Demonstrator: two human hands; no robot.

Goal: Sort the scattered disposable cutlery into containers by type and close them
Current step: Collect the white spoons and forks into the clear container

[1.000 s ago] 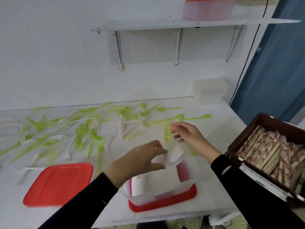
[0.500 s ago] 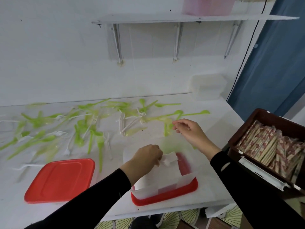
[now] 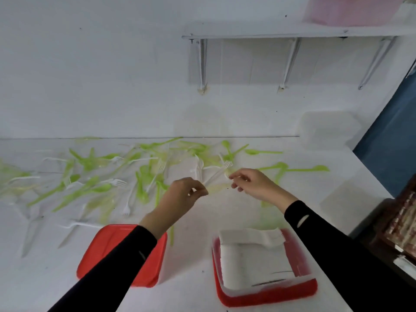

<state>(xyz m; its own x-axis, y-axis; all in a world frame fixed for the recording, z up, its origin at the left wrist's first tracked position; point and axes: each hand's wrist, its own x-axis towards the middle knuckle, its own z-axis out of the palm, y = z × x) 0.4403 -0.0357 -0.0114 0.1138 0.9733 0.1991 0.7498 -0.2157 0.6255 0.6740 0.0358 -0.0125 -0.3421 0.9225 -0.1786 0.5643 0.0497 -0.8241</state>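
White wall (image 3: pixel 112 86) backs a white table (image 3: pixel 225 212), with a bracketed shelf (image 3: pixel 292 33) high up that carries a pink box (image 3: pixel 351 10). A blue curtain (image 3: pixel 391 136) hangs to the right.

At the near edge of the table stands a tub (image 3: pixel 270 296) with a red base, open, and inside it sits a white stack (image 3: pixel 252 255) of blurred pieces. Left of the tub lies a red lid (image 3: pixel 117 251), flat on the table and partly under a black sleeve. Right of the tub, off the table edge, a brown box (image 3: pixel 382 221) holds wrapped sticks (image 3: pixel 405 224); their red and white print is too blurred to read. Far beyond the tub, against the wall, stands a clear tub (image 3: pixel 331 129).

Green spoons (image 3: pixel 99 189) and white forks (image 3: pixel 117 182) lie scattered in a band beyond the tub and the lid, mostly to the left.

Both hands hover over that band, just beyond the tub. The left hand (image 3: pixel 182 197) pinches the handle end of a white fork (image 3: pixel 217 173), whose tines point away toward the wall. The right hand (image 3: pixel 252 183) has curled fingers with the tips close to the same fork; I cannot tell whether it grips anything.
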